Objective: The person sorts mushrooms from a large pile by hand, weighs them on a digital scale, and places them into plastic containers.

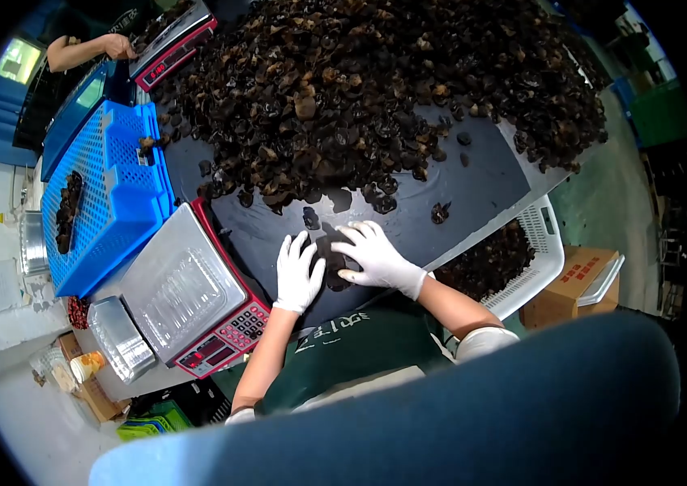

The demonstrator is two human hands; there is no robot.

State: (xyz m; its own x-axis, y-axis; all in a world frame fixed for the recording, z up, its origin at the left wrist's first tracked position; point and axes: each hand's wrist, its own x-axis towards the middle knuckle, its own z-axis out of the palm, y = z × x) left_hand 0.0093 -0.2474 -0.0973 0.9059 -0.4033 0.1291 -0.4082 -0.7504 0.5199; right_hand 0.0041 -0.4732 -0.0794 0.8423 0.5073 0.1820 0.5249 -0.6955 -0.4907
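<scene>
Both of my hands wear white gloves over the dark tabletop (473, 158). My left hand (298, 274) has its fingers spread at the left side of a few dark, fungus-like pieces (334, 257). From the right, my right hand (377, 257) reaches over the same pieces, fingers apart, fingertips touching or just above them. Beyond the hands lies a large heap of similar dark brown pieces (319, 89). A red-framed scale (234, 328) stands left of my left hand, with a clear plastic tray (177, 300) on its plate.
A blue crate (129, 190) stands at the left, near stacked clear trays (121, 340). At the right are a white basket (550, 243) of dark pieces and a cardboard box (578, 279). Another person's hand (119, 46) touches a second scale (173, 49) at the upper left.
</scene>
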